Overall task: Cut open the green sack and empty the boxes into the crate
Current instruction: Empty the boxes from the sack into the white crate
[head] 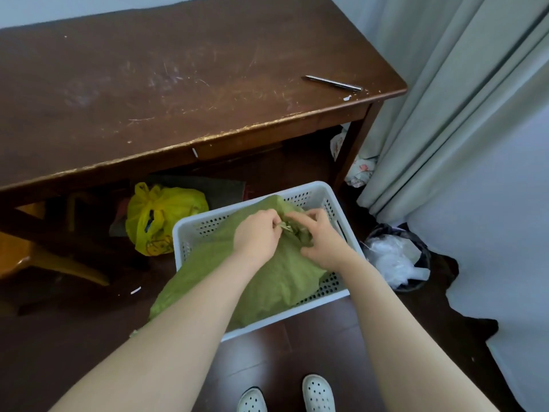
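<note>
**Both hands at the sack's tied neck**

I see the green sack [267, 281] lying in the white perforated crate [315, 191] on the floor, its lower end spilling over the near left rim. My left hand [257, 236] and right hand [322, 242] both pinch the bunched knot at its top, fingers curled tight. A slim metal tool [332, 83] lies on the tabletop [178, 84], well apart from the sack.

Single view, head-worn, wide-angle. Faces forward and steeply down. Left hand [257, 237] and right hand [323, 245] close, mid-frame; table [178, 84] beyond them, shoes [318, 392] behind them, under the lens.
</note>
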